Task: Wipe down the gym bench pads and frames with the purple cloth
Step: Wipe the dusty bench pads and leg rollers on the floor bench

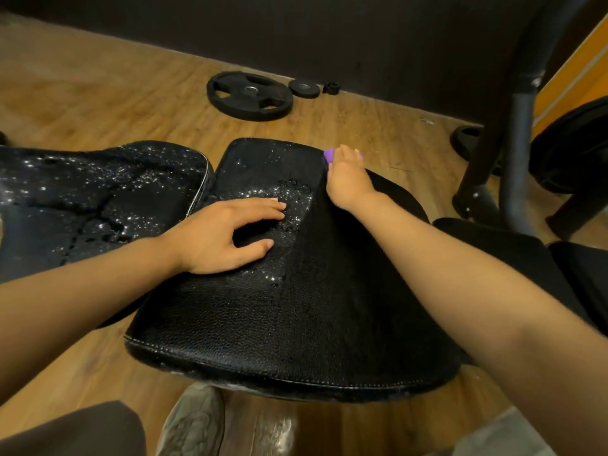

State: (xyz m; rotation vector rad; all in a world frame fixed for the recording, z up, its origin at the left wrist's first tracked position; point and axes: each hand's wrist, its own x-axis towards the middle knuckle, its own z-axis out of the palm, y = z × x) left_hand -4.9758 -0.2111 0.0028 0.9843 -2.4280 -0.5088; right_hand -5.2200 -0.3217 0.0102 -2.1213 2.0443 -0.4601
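Nearest the camera, at the bottom edge of the frame, a grey worn sneaker (192, 422) stands on the brown wood-plank floor (98, 103), just under the front rim of the black textured leather seat pad (289, 311) that fills the middle of the view. On the pad's centre, the left hand (227, 236) rests palm down with fingers spread and relaxed, its fingertips beside a cracked, glittering worn patch. Toward the pad's upper right edge, the right hand (345, 177) presses on the purple cloth (329, 155), which is almost wholly hidden beneath it; only small purple bits peek out by the fingers, so whether the fingers curl round the cloth cannot be told. At the left of the frame lies the black cracked back pad (98, 195), close beside the seat pad. In the upper middle, a large black weight plate (249, 96) and a small black weight plate (304, 88) lie flat on the floor near the dark wall. Dark metal frame tubes (516, 133) rise at the upper right.
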